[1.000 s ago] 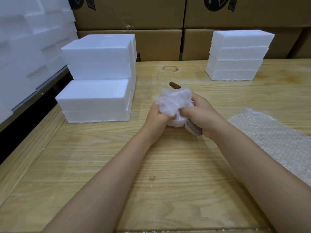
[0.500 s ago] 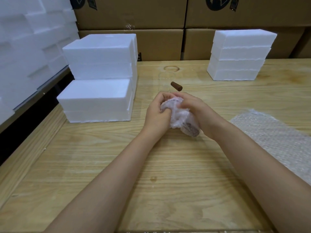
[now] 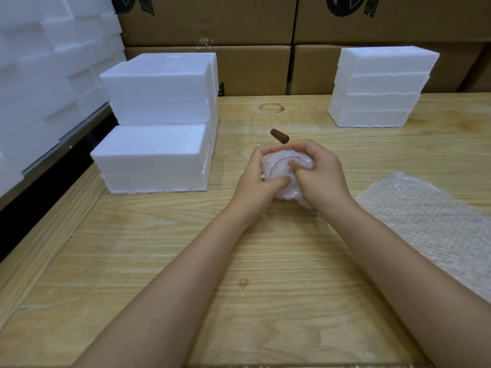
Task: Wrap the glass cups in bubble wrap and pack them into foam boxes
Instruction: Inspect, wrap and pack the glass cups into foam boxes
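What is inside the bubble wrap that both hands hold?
A curved glass rim shows through the wrap; the rest is hidden by wrap, left hand and right hand.

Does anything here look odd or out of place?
Only the short brown cylinder seeming to float above the pale wooden table: it apparently juts from a nearly invisible clear glass cup. Nothing looks spilled or broken.

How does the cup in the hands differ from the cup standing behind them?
The held cup is covered in bubble wrap; the standing cup is bare clear glass. The held cup is gripped by the left hand and right hand, rim tilted toward the camera; the standing cup is upright on the table, untouched. Both look like glass.
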A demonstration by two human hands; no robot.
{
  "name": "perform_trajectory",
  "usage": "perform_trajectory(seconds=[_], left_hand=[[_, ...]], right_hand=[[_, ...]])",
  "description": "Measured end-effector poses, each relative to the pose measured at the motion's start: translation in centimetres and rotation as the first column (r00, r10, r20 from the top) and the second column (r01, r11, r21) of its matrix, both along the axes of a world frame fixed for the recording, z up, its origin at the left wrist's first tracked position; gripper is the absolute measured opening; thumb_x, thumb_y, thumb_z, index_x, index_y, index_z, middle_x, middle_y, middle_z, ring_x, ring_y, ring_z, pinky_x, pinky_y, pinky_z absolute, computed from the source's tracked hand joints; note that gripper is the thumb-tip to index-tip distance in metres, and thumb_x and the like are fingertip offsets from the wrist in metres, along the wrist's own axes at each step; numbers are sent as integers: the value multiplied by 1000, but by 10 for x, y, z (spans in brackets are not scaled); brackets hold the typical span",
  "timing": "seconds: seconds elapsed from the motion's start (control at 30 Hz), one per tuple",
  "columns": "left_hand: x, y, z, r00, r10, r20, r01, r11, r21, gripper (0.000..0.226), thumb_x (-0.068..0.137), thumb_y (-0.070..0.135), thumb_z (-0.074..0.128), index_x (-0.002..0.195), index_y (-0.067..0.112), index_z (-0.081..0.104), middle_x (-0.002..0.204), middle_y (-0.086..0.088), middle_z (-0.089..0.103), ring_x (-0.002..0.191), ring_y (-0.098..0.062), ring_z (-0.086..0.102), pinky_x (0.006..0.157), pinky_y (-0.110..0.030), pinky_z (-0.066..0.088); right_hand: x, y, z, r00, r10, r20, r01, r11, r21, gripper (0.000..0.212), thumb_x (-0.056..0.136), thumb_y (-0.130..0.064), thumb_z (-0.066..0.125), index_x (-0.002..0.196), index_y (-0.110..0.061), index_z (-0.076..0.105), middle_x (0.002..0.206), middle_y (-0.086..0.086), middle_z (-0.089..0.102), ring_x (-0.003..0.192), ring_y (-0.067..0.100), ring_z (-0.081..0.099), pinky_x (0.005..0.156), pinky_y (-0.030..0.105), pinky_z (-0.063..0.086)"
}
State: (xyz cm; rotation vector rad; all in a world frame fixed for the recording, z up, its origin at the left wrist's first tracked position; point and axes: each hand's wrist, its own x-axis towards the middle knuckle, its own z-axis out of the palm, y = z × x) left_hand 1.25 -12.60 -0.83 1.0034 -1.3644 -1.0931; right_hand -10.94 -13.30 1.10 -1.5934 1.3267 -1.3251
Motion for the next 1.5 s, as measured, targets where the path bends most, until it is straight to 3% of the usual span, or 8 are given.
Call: perform_trajectory(seconds=[0.33, 0.5, 0.6, 0.77, 0.97, 1.23, 1.37, 1.5], left_hand=[[1, -4, 1, 944, 321, 82, -317, 947, -55, 51, 73, 0, 54, 110, 36, 59, 96, 16, 67, 86, 3, 64, 66, -8, 48], [13, 3, 4, 963, 23, 269, 28, 983, -184, 65, 68, 26, 62, 131, 34, 47, 135, 2, 50, 125, -7, 47, 101, -18, 39], [24, 3, 3, 828, -81, 555, 233, 949, -210, 87, 69, 33, 71, 145, 35, 30, 154, 4, 22, 143, -10, 18, 112, -21, 22], [26, 4, 2, 790, 153, 593, 83, 933, -350, 76, 66, 46, 73, 132, 20, 46, 129, 9, 53, 121, -14, 50, 103, -38, 39], [35, -3, -6, 779, 345, 523, -275, 938, -209, 65, 67, 45, 81, 118, 26, 47, 108, 13, 56, 102, -11, 55, 81, -25, 43], [30, -5, -9, 638, 458, 619, -425, 880, -213, 85, 69, 52, 77, 136, 21, 35, 127, -3, 56, 116, -25, 54, 85, -31, 42], [25, 0, -6, 553, 405, 728, -373, 902, -219, 97, 71, 55, 74, 146, 18, 26, 143, -5, 42, 132, -23, 39, 102, -35, 36], [11, 19, 11, 411, 686, 601, -311, 725, -615, 81, 80, 61, 54, 138, 5, 44, 140, -13, 46, 127, -30, 44, 103, -38, 31]], right_hand=[[11, 6, -8, 995, 82, -65, -81, 997, 14, 53, 74, -20, 60, 124, -38, 53, 114, -12, 58, 103, 3, 57, 80, 15, 48], [3, 3, -12, 1000, -10, 12, 9, 995, 104, 36, 71, -3, 52, 94, -28, 62, 83, -7, 68, 78, 14, 65, 63, 27, 53], [-6, -1, -12, 994, -40, 104, 20, 982, 185, 24, 68, 1, 52, 76, -18, 63, 55, -6, 57, 49, 16, 52, 42, 24, 38], [-8, 3, -6, 990, 52, 133, -84, 966, 244, 24, 77, 4, 54, 72, -17, 63, 44, -5, 51, 35, 14, 41, 35, 15, 28], [-16, 2, -4, 974, 17, 227, -59, 982, 179, 7, 89, -13, 61, 94, -16, 64, 100, 2, 62, 80, 13, 61, 63, 29, 57], [-9, -4, -23, 987, 24, 157, -39, 995, 93, 24, 94, 1, 52, 101, -19, 63, 95, -7, 67, 70, 1, 66, 75, 17, 54], [-8, -8, -28, 992, 30, 126, -48, 988, 147, 25, 93, 0, 54, 105, -21, 62, 107, 5, 64, 89, 17, 66, 92, 34, 52], [-13, -11, -20, 977, -135, 167, 121, 988, 94, 22, 93, -7, 51, 106, -22, 61, 107, -3, 64, 105, 14, 60, 99, 34, 47]])
